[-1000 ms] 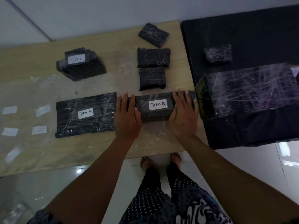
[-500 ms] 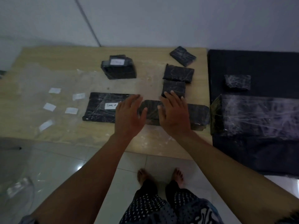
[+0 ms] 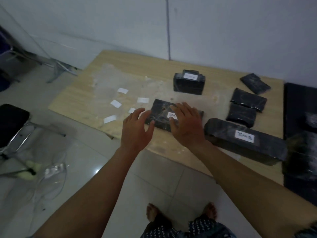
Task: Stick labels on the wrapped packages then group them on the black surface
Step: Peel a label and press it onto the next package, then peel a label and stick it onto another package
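flat labelled package (image 3: 161, 115) on the wooden table (image 3: 154, 69), long axis left to right; right hand (image 3: 187, 124) rests spread on it, left hand (image 3: 137, 131) open, empty, just beside its left end.

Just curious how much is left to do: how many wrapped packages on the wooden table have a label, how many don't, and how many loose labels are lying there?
Labelled packages: 3
Unlabelled packages: 3
Loose labels: 5
Total: 11
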